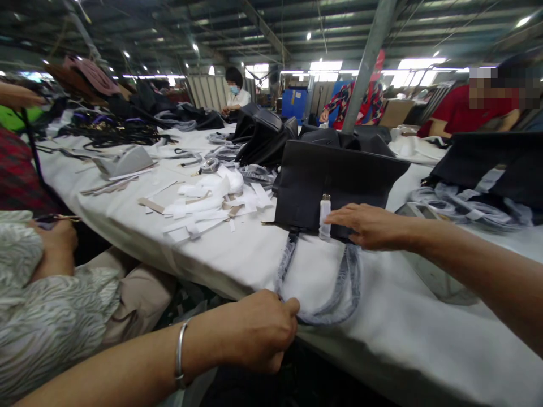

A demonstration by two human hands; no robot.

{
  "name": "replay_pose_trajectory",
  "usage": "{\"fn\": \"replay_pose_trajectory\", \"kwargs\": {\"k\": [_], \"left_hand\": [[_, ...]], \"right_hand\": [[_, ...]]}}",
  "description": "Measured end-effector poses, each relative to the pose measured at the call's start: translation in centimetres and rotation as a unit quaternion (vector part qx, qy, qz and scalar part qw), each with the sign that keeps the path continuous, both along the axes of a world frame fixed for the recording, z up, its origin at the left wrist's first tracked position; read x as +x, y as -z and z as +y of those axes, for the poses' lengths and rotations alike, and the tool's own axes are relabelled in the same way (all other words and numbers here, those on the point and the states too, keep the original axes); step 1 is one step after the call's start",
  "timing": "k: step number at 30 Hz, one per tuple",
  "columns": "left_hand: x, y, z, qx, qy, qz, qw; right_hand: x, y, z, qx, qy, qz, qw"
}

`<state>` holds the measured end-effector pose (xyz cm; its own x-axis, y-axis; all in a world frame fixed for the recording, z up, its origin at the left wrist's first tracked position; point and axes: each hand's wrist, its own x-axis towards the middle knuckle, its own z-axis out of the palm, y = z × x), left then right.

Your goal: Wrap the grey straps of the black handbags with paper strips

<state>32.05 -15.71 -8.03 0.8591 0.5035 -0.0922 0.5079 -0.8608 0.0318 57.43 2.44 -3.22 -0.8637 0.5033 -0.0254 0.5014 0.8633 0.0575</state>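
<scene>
A black handbag (pixel 305 175) stands on the cloth-covered table, facing me. A white-wrapped strap tab (pixel 324 217) with a metal fitting hangs on its front. My right hand (pixel 360 223) reaches in from the right, fingers stretched out, the fingertips at the tab. In front of the bag, a handle (pixel 354 282) wrapped in clear plastic loops toward the table's near edge. At the loop's lower left corner, my left hand (pixel 271 328) is closed on the handle; its fingertips are partly hidden. A silver bangle circles the left wrist.
White paper and foam scraps (pixel 212 200) lie left of the bag. More black bags (pixel 267 133) and plastic-wrapped straps (pixel 470 206) are on the table (pixel 237 254). A metal pole (pixel 367 68) rises behind the bag. A seated person in a patterned sleeve (pixel 63 316) is close at left; other people work across.
</scene>
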Motion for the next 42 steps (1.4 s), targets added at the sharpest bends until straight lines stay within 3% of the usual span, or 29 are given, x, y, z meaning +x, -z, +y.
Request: {"fn": "replay_pose_trajectory", "kwargs": {"k": [3,6,8,11,15,18,22,26,29,32,34,38,42], "left_hand": [[-0.2,0.1,-0.1,0.003,0.018,-0.016,1.0],[-0.5,0.2,-0.4,0.024,0.03,-0.018,0.999],[-0.7,0.0,-0.6,0.044,0.042,-0.018,0.998],[-1.1,-0.7,-0.7,0.055,0.045,-0.024,0.997],[-1.5,-1.7,-0.5,0.03,0.042,-0.025,0.998],[-1.5,-0.8,-0.3,0.011,0.032,-0.02,0.999],[-0.9,2.8,-0.3,0.021,0.022,-0.062,0.998],[-0.4,5.1,0.3,0.028,0.018,-0.071,0.997],[-0.5,3.8,1.2,0.001,0.015,-0.055,0.998],[-0.9,0.8,1.9,-0.033,0.038,-0.044,0.998],[-0.9,-1.1,2.2,-0.051,0.039,-0.025,0.998],[0.3,-3.3,2.3,-0.064,0.033,0.019,0.997],[1.8,-4.3,3.3,-0.05,0.074,0.017,0.996]], "right_hand": [[-5.3,0.2,-3.2,0.001,-0.127,0.027,0.992],[-10.1,2.1,-6.2,-0.043,-0.273,-0.018,0.961],[-12.0,3.1,-6.8,-0.046,-0.325,-0.058,0.943],[-13.1,3.7,-5.1,-0.01,-0.362,-0.085,0.928],[-12.5,3.9,0.1,0.044,-0.377,-0.099,0.92],[-11.8,4.3,4.1,0.073,-0.363,-0.109,0.923],[-11.0,4.8,8.3,0.083,-0.328,-0.11,0.935],[-10.3,5.0,9.6,0.084,-0.28,-0.117,0.949],[-9.3,5.1,8.0,0.1,-0.197,-0.066,0.973],[-7.2,5.4,5.8,0.126,-0.049,-0.004,0.991],[-5.3,5.9,4.7,0.125,0.022,-0.017,0.992],[-2.4,6.4,4.7,0.139,0.062,-0.086,0.985],[-1.2,5.1,7.8,0.187,0.044,-0.108,0.975]]}}
